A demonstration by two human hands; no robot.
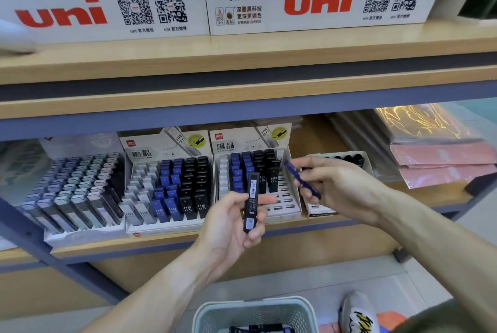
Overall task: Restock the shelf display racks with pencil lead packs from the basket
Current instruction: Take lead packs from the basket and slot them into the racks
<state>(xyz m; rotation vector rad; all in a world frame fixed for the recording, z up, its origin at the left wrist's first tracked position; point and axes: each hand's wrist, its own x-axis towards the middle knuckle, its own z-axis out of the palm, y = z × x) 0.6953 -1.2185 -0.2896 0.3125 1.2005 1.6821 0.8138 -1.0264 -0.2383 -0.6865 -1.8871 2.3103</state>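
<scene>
- Basket [204, 316], nearest the camera at bottom centre: pale grey-green plastic with slotted walls; a few dark packs lie in its bottom. A white shoe [357, 311] with yellow-black print stands just right of it on the light tiled floor [419, 273].
- Far-left rack [72, 195] on the lower shelf: stepped rows of slim translucent grey and pastel-capped lead cases, tilted back.
- Second rack [166, 184]: white card tray with printed header, "HB 0.5" cases in white, blue and black columns, nearly full.
- Left hand [231, 222], palm up in front of the shelf edge: grip clamped on a black pack [251, 202], thumb and curled fingers round its lower half. The pack is a slim, glossy rectangular case, held upright, with white label and barcode facing the camera.
- Third rack [285, 198], behind the black pack: same card make; blue and black cases fill the rear rows, front slots open.
- Right hand [336, 187]: grip pinching a blue pack [302, 179], slanted, just right of the third rack.
- Small white box [365, 160] behind the right hand holds black-capped cases.
- Far right: pink and clear wrapped flat packets [441, 160], stacked.
- Shelf [242, 96]: light wood-look boards, blue-grey metal frame; white "uni" display boxes [322, 2] above.
</scene>
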